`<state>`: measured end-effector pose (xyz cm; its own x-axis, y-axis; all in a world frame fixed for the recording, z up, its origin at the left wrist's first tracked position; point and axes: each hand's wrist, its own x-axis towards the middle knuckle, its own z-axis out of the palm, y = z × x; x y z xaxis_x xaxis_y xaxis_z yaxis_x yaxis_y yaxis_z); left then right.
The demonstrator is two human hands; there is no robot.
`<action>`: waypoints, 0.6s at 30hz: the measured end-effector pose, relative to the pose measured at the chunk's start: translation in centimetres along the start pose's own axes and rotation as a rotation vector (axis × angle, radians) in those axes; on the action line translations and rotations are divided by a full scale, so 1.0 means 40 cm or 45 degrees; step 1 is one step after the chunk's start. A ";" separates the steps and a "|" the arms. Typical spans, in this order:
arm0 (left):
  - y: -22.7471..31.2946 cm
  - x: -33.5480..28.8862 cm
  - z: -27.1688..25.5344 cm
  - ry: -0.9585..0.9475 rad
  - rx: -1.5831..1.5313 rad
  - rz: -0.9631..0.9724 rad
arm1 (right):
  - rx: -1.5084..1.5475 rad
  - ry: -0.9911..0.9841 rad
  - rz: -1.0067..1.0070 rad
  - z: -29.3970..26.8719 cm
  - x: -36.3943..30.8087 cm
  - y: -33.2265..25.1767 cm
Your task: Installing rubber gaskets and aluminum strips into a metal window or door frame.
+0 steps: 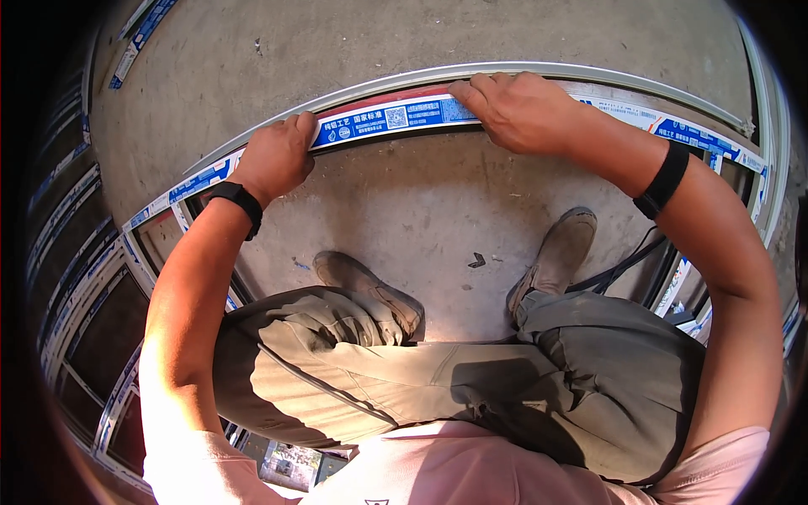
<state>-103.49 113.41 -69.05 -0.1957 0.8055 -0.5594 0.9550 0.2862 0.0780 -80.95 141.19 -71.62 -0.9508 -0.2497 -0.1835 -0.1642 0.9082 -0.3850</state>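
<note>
A long frame profile (421,114) wrapped in blue and white printed film crosses the upper middle, curved by the lens. My left hand (279,153) is closed over it left of centre, fingers curled across its far edge. Farther right, my right hand (520,111) grips the same profile, thumb on the near side and fingers over the far edge. A pale grey strip (539,69) runs along the far side. Between strip and profile shows a narrow red band (379,100). The undersides of both hands' fingers are hidden.
My shoes (370,290) stand on the concrete floor (438,202) inside the frame. Several film-wrapped frames (84,290) lie at the left. Short wrapped profiles (139,42) lie at the far left. Black cables (623,268) run beside my right leg.
</note>
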 end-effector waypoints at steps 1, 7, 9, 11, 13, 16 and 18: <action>-0.001 0.004 0.002 0.007 0.000 0.002 | -0.004 -0.013 0.015 0.003 0.001 0.005; 0.014 0.006 -0.005 0.161 -0.077 0.056 | -0.153 -0.041 0.022 -0.009 -0.029 0.030; 0.024 0.025 -0.007 0.019 0.002 0.026 | -0.142 -0.087 0.052 -0.010 -0.028 0.027; 0.026 0.029 -0.004 0.017 0.007 0.024 | -0.129 -0.016 0.016 -0.003 -0.032 0.036; 0.034 0.029 -0.005 0.018 0.020 0.020 | -0.111 -0.043 0.001 -0.006 -0.037 0.036; 0.101 0.059 -0.005 0.287 -0.044 0.145 | -0.110 -0.092 0.006 -0.020 -0.031 0.034; 0.191 0.125 -0.006 0.355 -0.162 0.199 | -0.130 -0.130 0.026 -0.020 -0.036 0.037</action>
<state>-97.23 119.77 -71.05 -0.1193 0.9505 -0.2868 0.9462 0.1964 0.2572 -80.04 143.15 -71.20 -0.9234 -0.2588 -0.2836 -0.1758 0.9417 -0.2868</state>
